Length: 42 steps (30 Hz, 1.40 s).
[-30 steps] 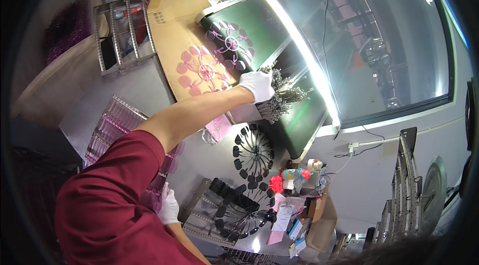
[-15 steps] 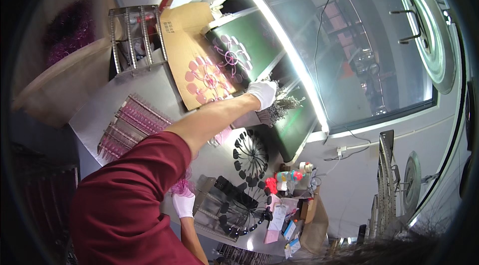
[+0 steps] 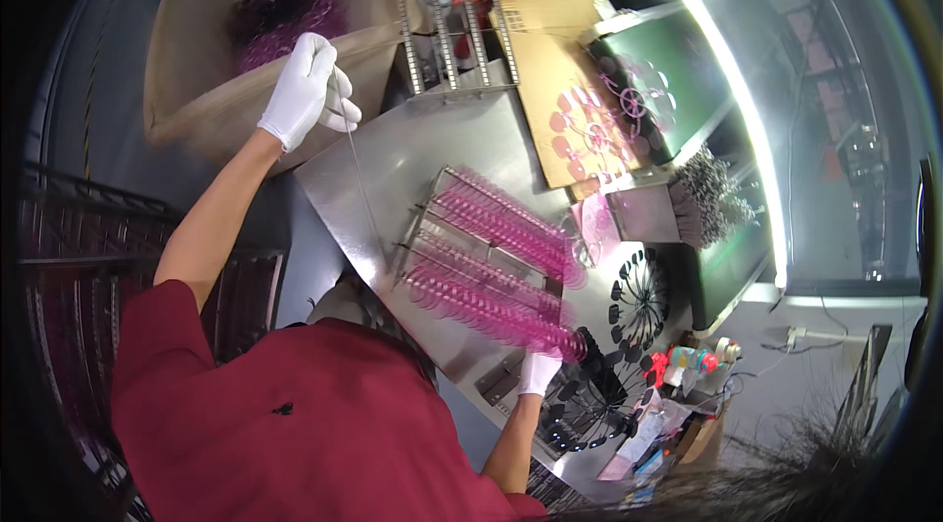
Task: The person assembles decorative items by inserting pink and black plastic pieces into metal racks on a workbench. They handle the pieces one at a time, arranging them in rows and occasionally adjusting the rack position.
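Observation:
My left hand (image 3: 306,95), in a white glove, is raised at the upper left near the rim of a large bin. Pinched in its fingers is a thin metal rod (image 3: 360,173), which slants down toward the metal table. A metal rack (image 3: 491,253) stands on the table, lined with rows of pink see-through curved pieces (image 3: 491,301). At the rack's near right end, my right hand (image 3: 540,371), also gloved, is closed on it; the pink pieces partly hide its fingers. To the right, a block-shaped holder (image 3: 643,215) carries a bundle of thin grey metal pieces (image 3: 709,198).
The bin (image 3: 187,119) at the upper left holds purple shredded material (image 3: 285,16). An upright metal frame (image 3: 457,36) and cardboard (image 3: 526,51) stand at the back. Round fans of black pieces (image 3: 637,301) lie right, near bottles (image 3: 688,365). A bright tube lamp (image 3: 732,90) hangs above.
My left hand has gone from the bundle of grey metal pieces to the bin side and now holds the thin rod. The view has turned left, and the rack now shows fully.

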Each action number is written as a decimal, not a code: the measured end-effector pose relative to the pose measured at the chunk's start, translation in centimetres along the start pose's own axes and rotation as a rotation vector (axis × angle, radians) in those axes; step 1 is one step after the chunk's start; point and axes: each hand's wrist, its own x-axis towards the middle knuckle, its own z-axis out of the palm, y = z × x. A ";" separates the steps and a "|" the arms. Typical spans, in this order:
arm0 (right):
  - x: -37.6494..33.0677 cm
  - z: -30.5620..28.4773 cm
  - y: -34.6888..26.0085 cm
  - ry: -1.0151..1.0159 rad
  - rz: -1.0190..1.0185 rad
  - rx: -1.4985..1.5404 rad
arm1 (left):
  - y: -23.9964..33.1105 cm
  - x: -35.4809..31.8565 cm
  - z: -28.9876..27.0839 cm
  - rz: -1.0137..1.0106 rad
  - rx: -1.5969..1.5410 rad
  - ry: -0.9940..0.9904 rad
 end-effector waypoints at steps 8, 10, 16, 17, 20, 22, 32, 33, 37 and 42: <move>4.1 -2.3 -1.6 -0.001 0.155 0.207 | -2.6 0.2 -1.0 -0.094 -0.234 0.092; 4.9 -2.4 -2.6 0.001 0.153 0.210 | -2.7 0.1 -0.9 -0.125 -0.267 0.097; 5.9 -2.1 -4.8 -0.032 0.103 0.206 | -5.7 -1.1 -3.2 -0.246 -0.371 0.171; 6.1 -2.7 -4.5 -0.047 0.138 0.177 | -7.1 -1.5 -4.3 -0.259 -0.408 0.198; 6.8 -3.7 -2.9 -0.054 0.232 0.103 | -10.3 -5.3 -6.5 -0.299 -0.475 0.363; 6.8 -3.6 -3.3 -0.034 0.254 0.041 | -11.7 -9.0 -5.9 -0.317 -0.543 0.376; 7.5 -4.4 -7.2 -0.011 0.306 0.005 | -10.8 -12.0 -3.1 -0.317 -0.697 0.245; 7.6 -4.4 -7.7 -0.030 0.297 -0.025 | -10.2 -12.2 -2.5 -0.303 -0.693 0.164; 8.0 -4.3 -9.0 -0.046 0.281 -0.087 | -10.3 -12.4 -0.9 -0.381 -0.671 0.198; 8.5 -4.5 -10.3 -0.059 0.275 -0.121 | -10.0 -14.7 1.6 -0.406 -0.743 0.068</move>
